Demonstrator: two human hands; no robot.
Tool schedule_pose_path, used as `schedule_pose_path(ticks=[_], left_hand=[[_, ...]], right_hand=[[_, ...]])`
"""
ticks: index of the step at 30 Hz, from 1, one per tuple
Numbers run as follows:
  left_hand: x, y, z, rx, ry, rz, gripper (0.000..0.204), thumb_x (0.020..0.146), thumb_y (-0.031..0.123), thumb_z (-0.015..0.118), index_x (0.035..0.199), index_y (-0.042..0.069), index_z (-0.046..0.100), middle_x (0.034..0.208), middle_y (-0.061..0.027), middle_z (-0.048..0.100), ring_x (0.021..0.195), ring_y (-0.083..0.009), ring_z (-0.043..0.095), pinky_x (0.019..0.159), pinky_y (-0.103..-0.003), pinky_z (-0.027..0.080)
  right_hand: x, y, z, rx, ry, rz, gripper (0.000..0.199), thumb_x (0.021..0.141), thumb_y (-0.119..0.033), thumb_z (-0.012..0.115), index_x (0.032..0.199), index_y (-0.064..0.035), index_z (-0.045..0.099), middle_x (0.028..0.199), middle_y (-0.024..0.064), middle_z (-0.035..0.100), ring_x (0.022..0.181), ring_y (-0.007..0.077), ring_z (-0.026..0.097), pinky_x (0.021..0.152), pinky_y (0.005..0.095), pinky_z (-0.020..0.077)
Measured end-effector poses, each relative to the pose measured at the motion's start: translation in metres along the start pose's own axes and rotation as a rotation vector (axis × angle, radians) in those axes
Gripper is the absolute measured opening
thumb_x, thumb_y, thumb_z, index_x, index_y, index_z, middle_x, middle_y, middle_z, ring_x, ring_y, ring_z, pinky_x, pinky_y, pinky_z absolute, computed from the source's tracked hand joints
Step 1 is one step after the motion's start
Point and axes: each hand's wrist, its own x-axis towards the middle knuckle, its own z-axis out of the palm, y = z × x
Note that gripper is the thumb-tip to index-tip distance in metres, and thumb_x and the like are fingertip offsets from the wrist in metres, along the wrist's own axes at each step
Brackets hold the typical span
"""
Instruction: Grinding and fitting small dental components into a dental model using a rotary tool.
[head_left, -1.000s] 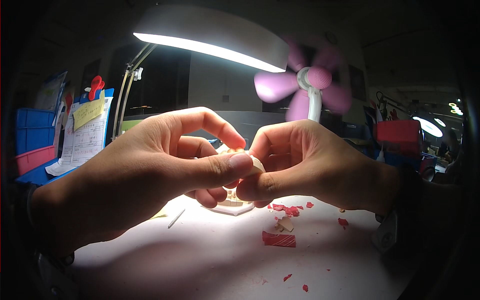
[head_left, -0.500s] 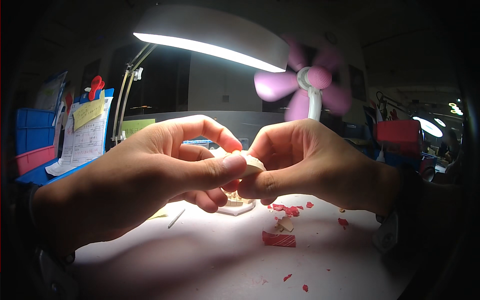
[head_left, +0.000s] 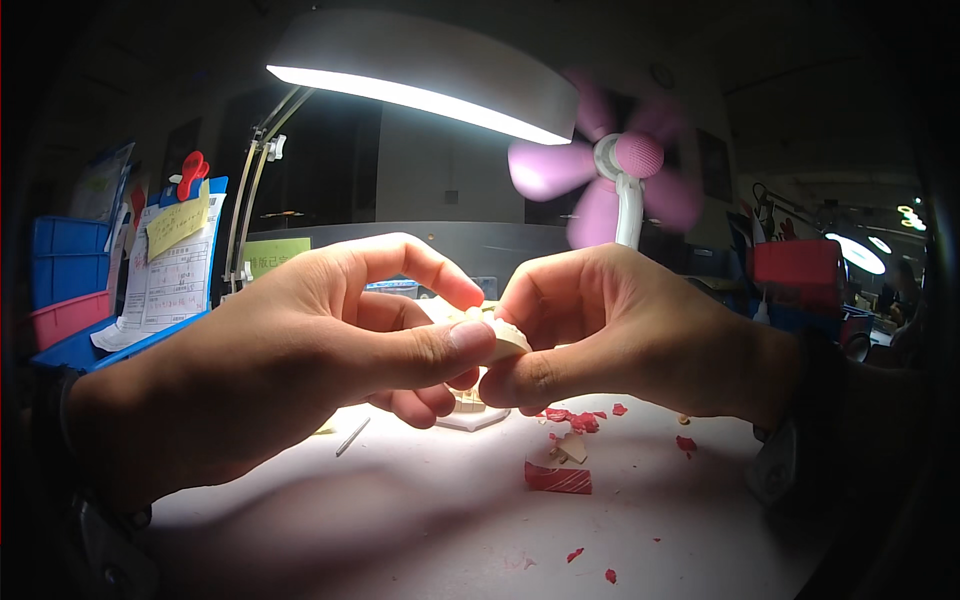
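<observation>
Between my two hands, a cream plaster dental model [head_left: 513,341] is held up above the table, its toothed side partly showing. My left hand [head_left: 340,335] has its thumb against the near side of the model, and its index fingertip hovers close to the small teeth on top. My right hand [head_left: 620,335] pinches the model's right end between thumb and bent fingers. Much of the model is hidden by the fingers. Below it, a second pale dental model [head_left: 475,418] stands on the table, mostly covered by my left fingers.
Red wax scraps [head_left: 575,420], a red wax strip [head_left: 558,478] and a cream plaster chip [head_left: 572,447] lie at right. A thin pale tool [head_left: 352,437] lies left. Behind stand a lit lamp [head_left: 420,100], a spinning pink fan [head_left: 640,155], and a clipboard with papers [head_left: 180,260].
My left index fingertip has shifted slightly, so more of the model's toothed top shows between the hands. Both hands have moved only a little and keep hold of the model.
</observation>
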Motion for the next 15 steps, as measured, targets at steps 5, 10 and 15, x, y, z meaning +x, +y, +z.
schedule_pose_path(ticks=[5,10,15], left_hand=[[0.0016,-0.0020,-0.0009,0.050,-0.024,-0.017,0.037,0.093,0.023,0.080,0.116,0.004,0.059,0.100,-0.0103,0.068,0.087,-0.0136,0.066,0.078,-0.029,0.056],[0.0012,-0.0029,-0.0016,0.057,0.026,-0.031,0.036,0.092,0.023,0.081,0.115,0.004,0.061,0.101,-0.0099,0.069,0.089,-0.0134,0.065,0.079,-0.029,0.055],[-0.0008,-0.0012,-0.0003,0.151,-0.073,-0.050,0.035,0.091,0.022,0.082,0.113,0.004,0.062,0.101,-0.0096,0.069,0.090,-0.0132,0.065,0.079,-0.028,0.054]], right_hand=[[-0.0012,-0.0034,-0.0044,-0.009,-0.038,0.053,0.037,0.094,-0.024,0.078,0.118,0.0015,0.067,0.113,0.0100,0.070,0.108,0.0153,0.066,0.094,0.0342,0.0536],[0.0002,-0.0018,-0.0046,0.009,-0.001,0.029,0.031,0.094,-0.021,0.077,0.114,0.0015,0.070,0.106,0.0079,0.071,0.102,0.0144,0.067,0.093,0.0317,0.0533],[0.0006,0.0010,-0.0026,-0.050,-0.001,-0.020,0.025,0.094,-0.020,0.078,0.107,0.0005,0.072,0.098,0.0072,0.073,0.097,0.0137,0.068,0.093,0.0303,0.0529]])
